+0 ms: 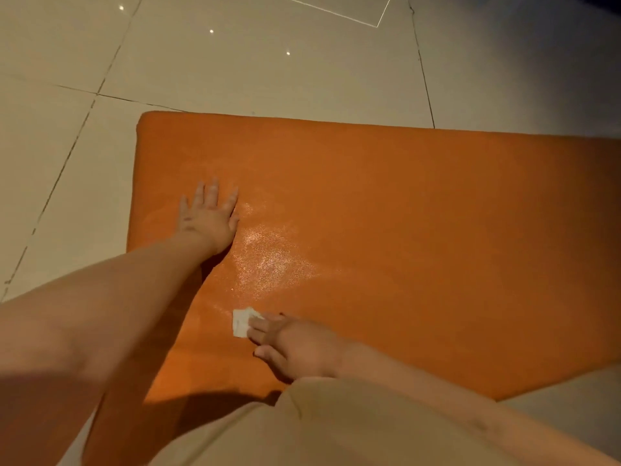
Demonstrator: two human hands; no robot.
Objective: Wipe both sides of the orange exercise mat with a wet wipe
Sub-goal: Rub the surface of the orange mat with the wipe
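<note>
mat: orange exercise mat (403, 230) lay flat on tiled floor (235, 62), right end cut off by the frame | left: my left hand (208, 216) spread flat on it, holding nothing | right: my right hand (292, 348) pressed the wet wipe (242, 322) down with straight fingers (wipe partly hidden beneath them)

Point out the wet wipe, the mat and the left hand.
wet wipe (241, 322), head view, its uncovered white part.
mat (420, 213), head view, bare orange top.
left hand (208, 218), head view, back of hand.
</note>
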